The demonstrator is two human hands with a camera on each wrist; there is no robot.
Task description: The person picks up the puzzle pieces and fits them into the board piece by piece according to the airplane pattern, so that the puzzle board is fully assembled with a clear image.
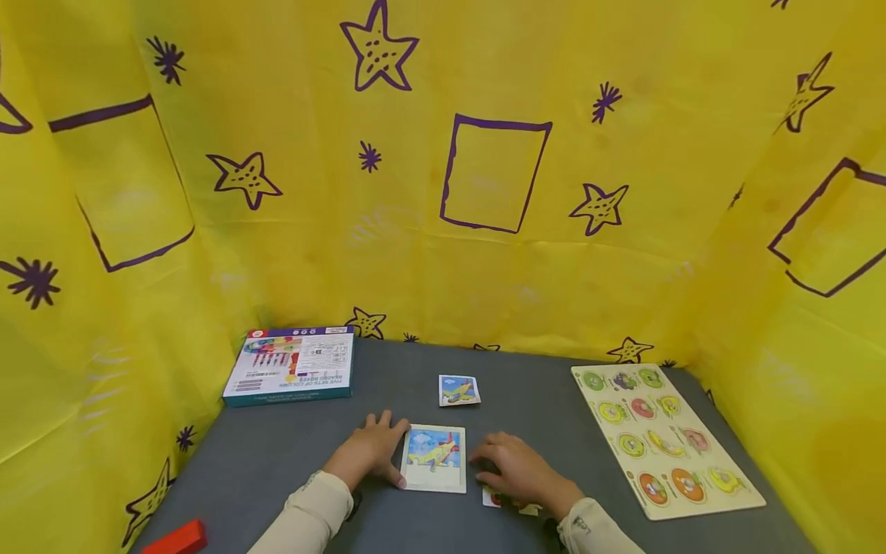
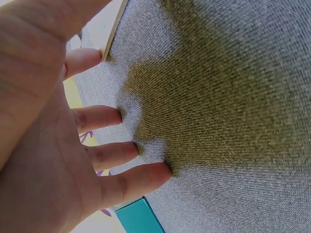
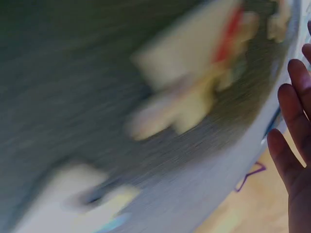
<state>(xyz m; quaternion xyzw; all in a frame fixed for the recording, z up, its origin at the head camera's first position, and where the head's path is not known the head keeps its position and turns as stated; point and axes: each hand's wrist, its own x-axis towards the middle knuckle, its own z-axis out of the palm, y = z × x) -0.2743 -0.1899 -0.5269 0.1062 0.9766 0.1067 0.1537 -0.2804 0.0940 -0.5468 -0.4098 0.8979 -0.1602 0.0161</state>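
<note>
A jigsaw puzzle frame (image 1: 434, 486) with a yellow airplane picture on blue lies between the hands; its lower part shows plain white. Along its left edge rests my left hand (image 1: 377, 446), fingers spread, thumb at the lower left corner. In the left wrist view that hand's fingertips (image 2: 158, 172) rest on the grey cloth, one right at the frame's edge. My right hand (image 1: 515, 467) is just right of the frame, over loose puzzle pieces (image 1: 492, 497) it partly hides. The right wrist view, blurred, shows more of those puzzle pieces (image 3: 189, 87) and its fingers (image 3: 294, 109) extended, holding nothing.
A small airplane picture card (image 1: 458, 390) lies beyond the frame. At the back left is a flat toy box (image 1: 291, 368); a fruit puzzle board (image 1: 664, 438) lies on the right. A red block (image 1: 176, 538) sits front left. Yellow curtain (image 1: 415, 269) surrounds the table.
</note>
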